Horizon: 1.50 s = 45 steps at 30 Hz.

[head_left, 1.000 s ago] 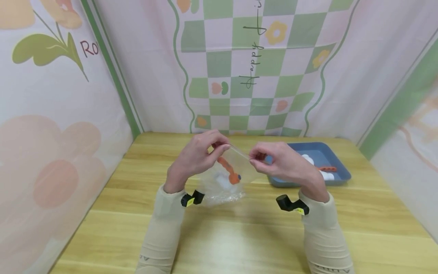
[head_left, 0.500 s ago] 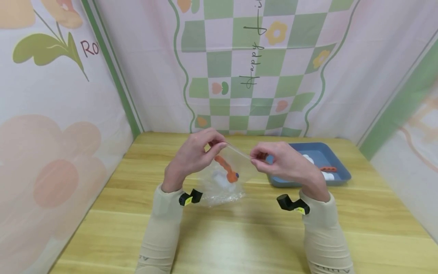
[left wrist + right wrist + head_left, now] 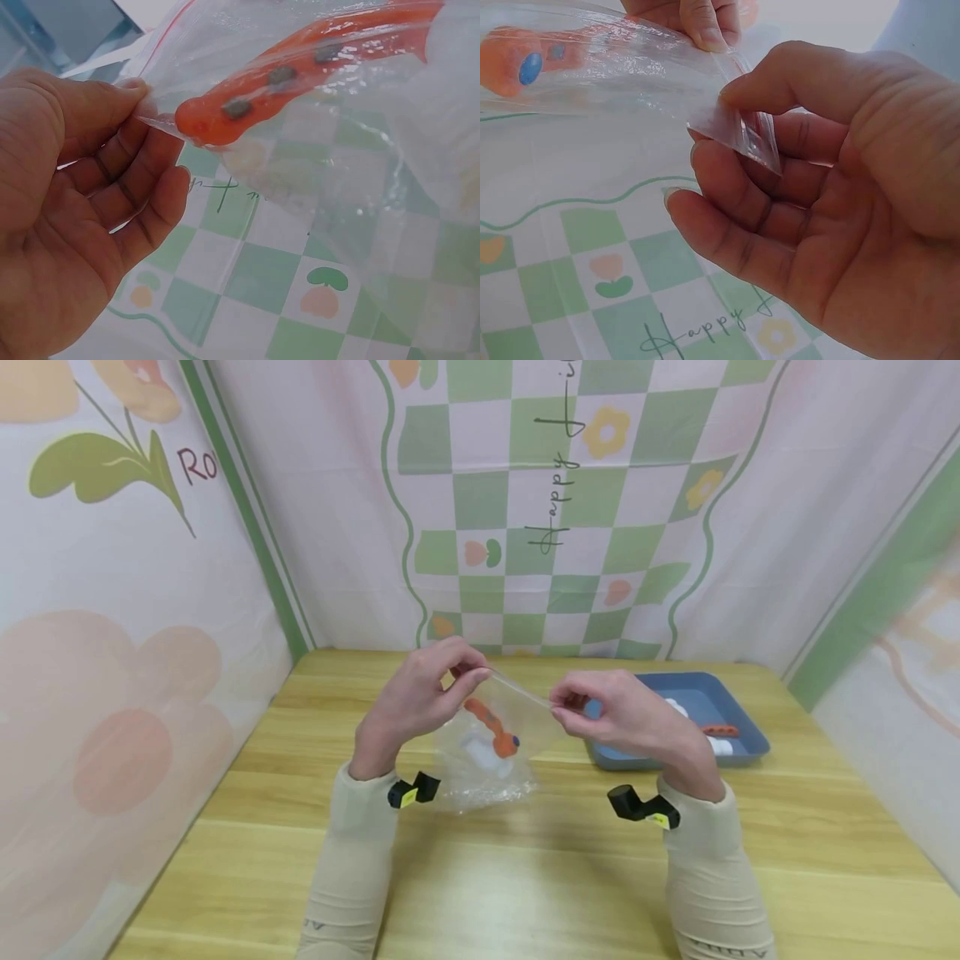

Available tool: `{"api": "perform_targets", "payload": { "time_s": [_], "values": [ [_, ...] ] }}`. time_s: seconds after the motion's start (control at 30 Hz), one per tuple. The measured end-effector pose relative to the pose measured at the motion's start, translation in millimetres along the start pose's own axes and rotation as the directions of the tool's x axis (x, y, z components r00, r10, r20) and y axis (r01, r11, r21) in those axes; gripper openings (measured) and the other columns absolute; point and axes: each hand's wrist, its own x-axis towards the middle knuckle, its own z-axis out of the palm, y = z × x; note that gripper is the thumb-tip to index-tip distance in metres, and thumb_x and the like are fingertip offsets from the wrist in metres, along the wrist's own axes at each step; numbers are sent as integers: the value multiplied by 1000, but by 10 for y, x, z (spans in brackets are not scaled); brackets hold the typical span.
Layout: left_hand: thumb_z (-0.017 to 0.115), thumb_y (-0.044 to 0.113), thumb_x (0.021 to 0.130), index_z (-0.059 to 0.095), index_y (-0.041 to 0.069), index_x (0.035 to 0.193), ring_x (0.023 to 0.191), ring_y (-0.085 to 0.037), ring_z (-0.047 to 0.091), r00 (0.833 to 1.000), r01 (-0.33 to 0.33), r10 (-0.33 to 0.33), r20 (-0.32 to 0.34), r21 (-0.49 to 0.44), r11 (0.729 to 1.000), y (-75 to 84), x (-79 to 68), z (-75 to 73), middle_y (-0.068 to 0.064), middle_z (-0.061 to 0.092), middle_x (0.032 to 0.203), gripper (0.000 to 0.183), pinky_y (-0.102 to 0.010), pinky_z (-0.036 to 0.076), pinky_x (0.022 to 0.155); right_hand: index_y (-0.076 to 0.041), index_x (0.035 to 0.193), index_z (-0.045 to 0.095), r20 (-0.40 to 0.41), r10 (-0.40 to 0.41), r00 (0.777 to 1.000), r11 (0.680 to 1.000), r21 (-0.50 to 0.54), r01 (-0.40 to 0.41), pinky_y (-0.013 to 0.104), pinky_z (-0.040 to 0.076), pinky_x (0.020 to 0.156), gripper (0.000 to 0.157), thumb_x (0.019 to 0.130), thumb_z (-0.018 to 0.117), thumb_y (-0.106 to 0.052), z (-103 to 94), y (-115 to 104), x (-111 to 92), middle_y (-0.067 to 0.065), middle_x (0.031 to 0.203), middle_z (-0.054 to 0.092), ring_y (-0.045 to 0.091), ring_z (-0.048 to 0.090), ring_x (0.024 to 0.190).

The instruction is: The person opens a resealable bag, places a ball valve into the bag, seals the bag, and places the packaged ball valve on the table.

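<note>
A clear zip bag (image 3: pixel 491 795) hangs upright over the table between my two hands. Inside it lies an orange piece (image 3: pixel 504 745) with grey spots along its arm and a blue dot at its round end; a white piece (image 3: pixel 483 758) sits lower in the bag. My left hand (image 3: pixel 423 693) pinches the bag's upper left corner between thumb and index finger. At the opposite corner my right hand (image 3: pixel 622 710) pinches the top edge, its other fingers loosely curled below. The red seal line (image 3: pixel 161 37) shows along the mouth in the left wrist view.
A blue tray (image 3: pixel 697 693) stands at the back right, partly behind my right hand. In it are white pieces (image 3: pixel 722 747) and an orange-red strip with holes (image 3: pixel 720 730). A patterned curtain (image 3: pixel 480 497) closes off the table's (image 3: pixel 480 893) far side.
My left hand has slid a little to the left and up along with its corner of the bag. The orange piece has shifted slightly left; my right hand has barely moved.
</note>
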Motion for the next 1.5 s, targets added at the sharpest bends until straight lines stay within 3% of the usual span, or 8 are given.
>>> {"api": "perform_targets", "payload": {
  "time_s": [0.27,0.57,0.87,1.5],
  "values": [
    [65,3,92,66,-1,93,73,-12,57,1000,-4,4,-13,-2,1000,-6,-13,-17,-7,63,81,4,-20,49,66,-16,91,67,0,25,1000,1000,-8,-25,24,53,67,18,86,68,1,-23,15,-29,-12,81,63,-2,57,74],
    [65,3,92,66,0,93,74,-12,56,999,-12,12,-30,14,1000,-23,-22,-27,-6,63,81,4,-20,48,66,-15,90,66,7,53,999,999,-6,-53,16,50,69,11,89,66,-4,-74,30,-58,-13,81,62,-1,58,75],
    [67,-2,89,65,0,93,71,-13,53,999,-20,21,-48,22,1000,-28,-26,-45,-6,58,78,5,-21,46,64,-19,90,65,14,65,998,998,-13,-65,20,52,70,14,90,67,-5,-104,42,-79,-15,80,61,-1,59,76],
    [64,1,92,64,-2,91,71,-13,52,998,-27,28,-58,24,999,-51,-23,-71,-6,56,77,3,-21,44,62,-18,92,67,20,53,998,999,-13,-53,16,49,68,7,93,65,-11,-143,76,-104,-12,81,64,-2,59,74]
  ]
}}
